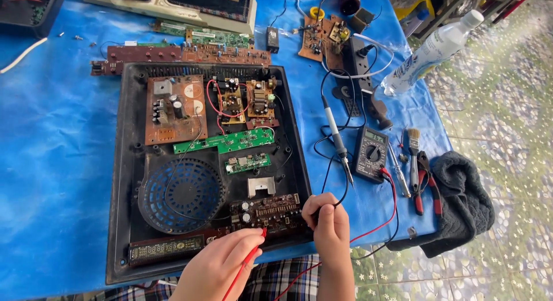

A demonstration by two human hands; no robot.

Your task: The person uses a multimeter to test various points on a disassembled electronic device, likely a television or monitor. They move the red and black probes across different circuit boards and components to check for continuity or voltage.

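a wide black plastic appliance casing (124, 163), opened and laid flat on a blue plastic sheet (52, 140), is seen from above. at its six o'clock edge sits a dark brown circuit board (271, 212) studded with small capacitors, and this is where the work is centred. a thin red multimeter probe (247, 261) is pinched in the left hand (216, 266), its tip brought down at the board's lower edge. the right hand (327, 220) is closed around a black probe lead (337, 200), pressed at the board's three o'clock end; the black tip itself is hidden by the fingers. the two hands are held apart, one at each side of the board.

at three o'clock from the casing lies a small dark digital multimeter (370, 153), with a grey-handled soldering iron (337, 140) just beside it and red-handled pliers (426, 189) further out.

the step in hand is judged to be a probing measurement across points on the board. the next move would call for both tips to be kept steady on their contacts while the meter's display is read, and a slip onto neighbouring solder points would have to be avoided.
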